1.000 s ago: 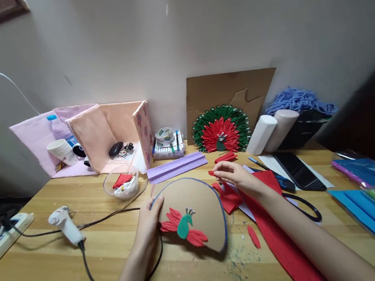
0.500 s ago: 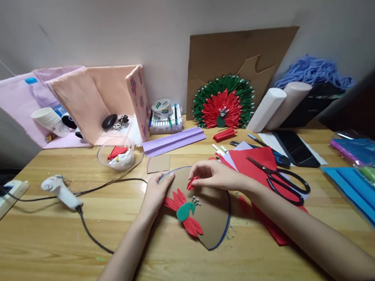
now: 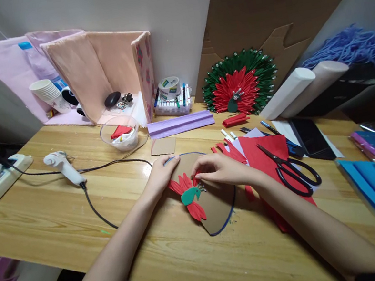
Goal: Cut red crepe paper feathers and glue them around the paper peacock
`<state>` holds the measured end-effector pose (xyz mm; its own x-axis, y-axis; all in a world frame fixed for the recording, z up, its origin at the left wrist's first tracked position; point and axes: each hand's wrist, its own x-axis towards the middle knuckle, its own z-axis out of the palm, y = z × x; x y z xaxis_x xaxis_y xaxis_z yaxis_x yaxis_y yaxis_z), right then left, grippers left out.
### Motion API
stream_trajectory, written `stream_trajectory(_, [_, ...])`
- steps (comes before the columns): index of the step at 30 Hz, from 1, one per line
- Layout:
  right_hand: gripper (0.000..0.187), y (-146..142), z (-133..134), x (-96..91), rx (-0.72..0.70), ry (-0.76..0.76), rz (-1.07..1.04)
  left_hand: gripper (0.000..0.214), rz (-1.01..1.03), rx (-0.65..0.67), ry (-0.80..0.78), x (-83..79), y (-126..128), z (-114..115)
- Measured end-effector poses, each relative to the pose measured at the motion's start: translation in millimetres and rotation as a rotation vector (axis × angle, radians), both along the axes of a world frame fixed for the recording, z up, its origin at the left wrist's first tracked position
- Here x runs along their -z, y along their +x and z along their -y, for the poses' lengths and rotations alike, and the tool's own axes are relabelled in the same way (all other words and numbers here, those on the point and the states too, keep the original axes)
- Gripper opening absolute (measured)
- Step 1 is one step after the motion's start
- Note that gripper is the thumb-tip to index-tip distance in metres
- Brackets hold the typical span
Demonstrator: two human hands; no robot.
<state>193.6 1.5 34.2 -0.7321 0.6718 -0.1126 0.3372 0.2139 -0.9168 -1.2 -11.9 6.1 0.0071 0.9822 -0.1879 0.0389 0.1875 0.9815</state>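
A rounded cardboard piece (image 3: 218, 212) with a blue-marked edge lies on the wooden table. On it sits a green bird shape (image 3: 190, 195) with red paper petals (image 3: 195, 211) around it and small pin-like tips at its head. My left hand (image 3: 162, 176) grips the upper left edge of the cardboard, thumb on top. Pinched in the fingertips of my right hand (image 3: 220, 169) is a small red paper petal (image 3: 194, 178), close above the bird's head beside the other petals. Part of that petal is hidden by my fingers.
Black-handled scissors (image 3: 295, 172) rest on red paper (image 3: 265, 148) at the right. A white glue gun (image 3: 63, 168) with its cord lies left. Behind are a plastic bowl (image 3: 120, 135), a purple strip (image 3: 181, 124) and a finished red-green peacock (image 3: 239, 85) against cardboard.
My right hand has brought the red petal down and left, close to the bird's head. My left hand still holds the cardboard. The camera view has shifted.
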Motion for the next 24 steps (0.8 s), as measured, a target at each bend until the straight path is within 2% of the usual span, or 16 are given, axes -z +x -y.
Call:
stream_trajectory(8, [0.01, -6.3, 3.6, 3.7, 0.059, 0.107, 0.04, 0.031, 0.02, -0.029, -0.01, 4.8, 0.3, -1.1])
stream_trajectory(15, [0.011, -9.2, 8.5, -2.8, 0.091, 0.261, 0.079, 0.031, 0.029, -0.027, -0.015, 4.0, 0.4, -1.3])
stream_trajectory(20, [0.019, -8.2, 10.2, -2.5, 0.084, 0.276, 0.07, 0.03, 0.025, -0.029, -0.022, 3.5, 0.7, -1.3])
stream_trajectory(24, [0.019, -7.8, 9.0, 0.6, 0.125, 0.277, 0.053, 0.03, 0.014, -0.033, -0.017, 4.9, 0.5, -2.0])
